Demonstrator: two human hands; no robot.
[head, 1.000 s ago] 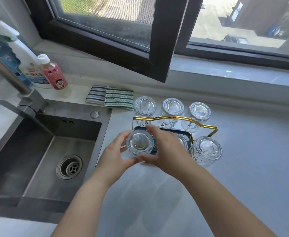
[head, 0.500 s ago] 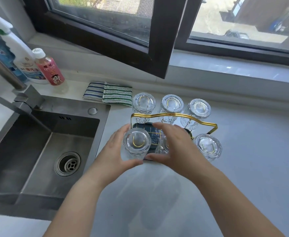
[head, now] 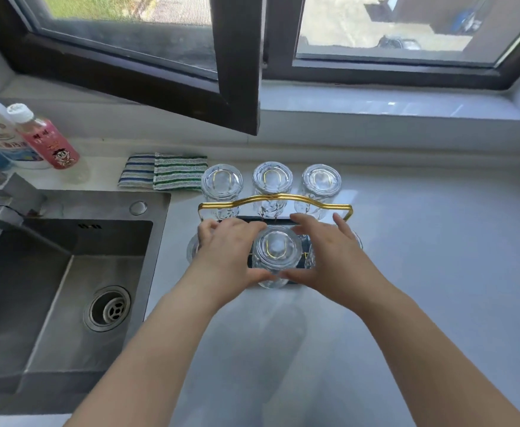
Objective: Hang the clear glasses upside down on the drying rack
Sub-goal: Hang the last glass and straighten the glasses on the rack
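Both hands (head: 280, 260) shifted from the front-left glass to the middle glass (head: 276, 255) (front row).

Six clear ribbed glasses (head: 276, 248) upside down on gold wire drying rack (head: 275, 199) with dark tray.

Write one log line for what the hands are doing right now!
left hand: on front middle glass | right hand: on same glass | glass: upside down on rack | back row: three glasses hung

This is a home kitchen. A square stainless steel sink (head: 67, 272) with a round drain is set into the pale grey tabletop (head: 422, 272). Plastic bottles of cleaning liquid (head: 46, 140), two folded striped cloths (head: 164, 171) and a dark-framed window (head: 237, 72) are behind it.
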